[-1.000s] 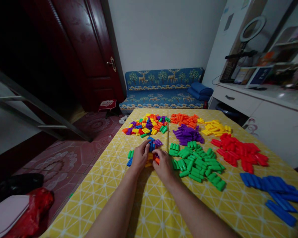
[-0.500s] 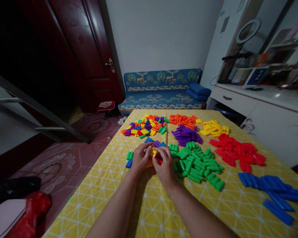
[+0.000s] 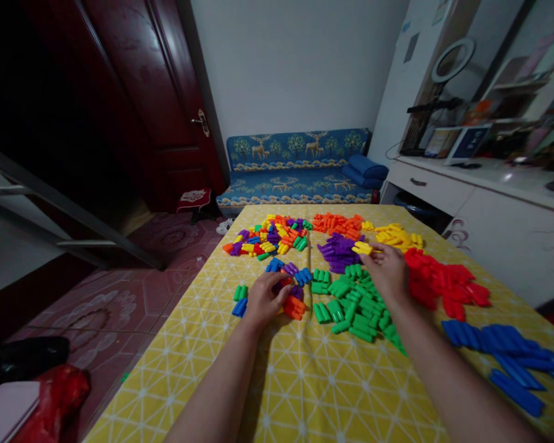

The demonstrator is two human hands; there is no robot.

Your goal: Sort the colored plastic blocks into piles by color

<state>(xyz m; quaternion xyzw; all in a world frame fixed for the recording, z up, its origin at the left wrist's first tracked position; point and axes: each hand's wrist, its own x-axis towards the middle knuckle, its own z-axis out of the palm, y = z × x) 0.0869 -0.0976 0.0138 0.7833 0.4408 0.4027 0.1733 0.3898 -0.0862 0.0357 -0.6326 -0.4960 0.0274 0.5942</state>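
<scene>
My right hand (image 3: 388,271) pinches a yellow plastic block (image 3: 362,248) above the edge of the purple block pile (image 3: 341,252). Beside it on the right lies the yellow pile (image 3: 394,237). My left hand (image 3: 265,300) rests over a small mixed group of blocks, its thumb and fingers curved but apart. Orange blocks (image 3: 294,307) lie by its thumb, and blue blocks (image 3: 303,275) are just beyond its fingers. Part of that group is hidden under the hand. Green and blue pieces (image 3: 240,301) sit left of it.
A larger mixed heap (image 3: 272,235) lies at the table's far left, with an orange pile (image 3: 337,224) beside it. Green (image 3: 357,304), red (image 3: 452,283) and blue (image 3: 498,351) piles spread rightward. A yellow patterned cloth (image 3: 203,369) covers the table. A sofa (image 3: 295,181) stands behind.
Both hands were together over the small mixed group around a yellow piece. My right hand has moved right and away with a yellow block, while my left hand stays near the group.
</scene>
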